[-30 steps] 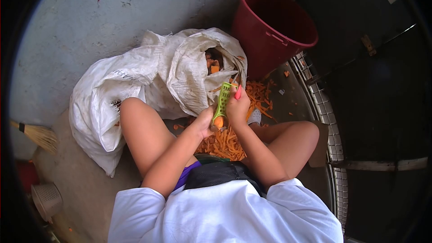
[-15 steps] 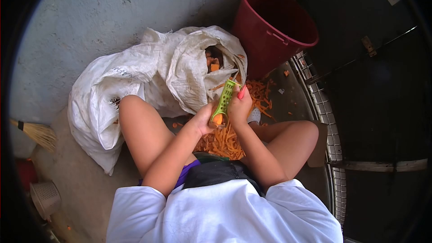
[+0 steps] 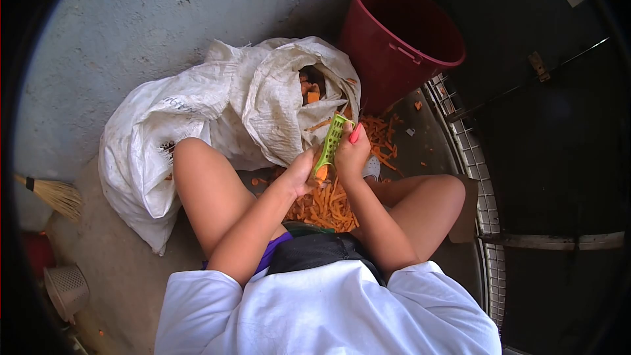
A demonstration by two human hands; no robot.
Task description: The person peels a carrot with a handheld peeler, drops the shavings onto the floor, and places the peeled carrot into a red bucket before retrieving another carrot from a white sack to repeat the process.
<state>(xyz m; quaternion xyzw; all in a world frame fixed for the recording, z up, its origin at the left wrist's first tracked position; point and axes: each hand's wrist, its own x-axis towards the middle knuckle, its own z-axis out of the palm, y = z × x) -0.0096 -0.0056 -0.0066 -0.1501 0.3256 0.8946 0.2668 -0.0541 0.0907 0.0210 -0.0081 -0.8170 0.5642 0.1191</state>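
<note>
My left hand [image 3: 302, 172] is closed around a peeled orange carrot [image 3: 321, 173], held over the gap between my legs. My right hand [image 3: 352, 152] grips a green handheld grater-peeler [image 3: 333, 139] with rows of holes, its lower end lying against the carrot. A red handle [image 3: 355, 133] also sticks out of the right fist; the rest of that tool is mostly hidden. Below both hands, a heap of orange peelings [image 3: 323, 209] covers the floor.
White woven sacks [image 3: 217, 85] slump ahead, one opening onto orange pieces [image 3: 313, 95]. Behind them stands a red bucket [image 3: 388, 46]. A straw broom [image 3: 56, 196] and a perforated basket [image 3: 67, 289] are at left; a dark metal door [image 3: 559, 144] is at right.
The green tool has shifted slightly along the carrot, with both hands moving only a little. Everything else stays put.
</note>
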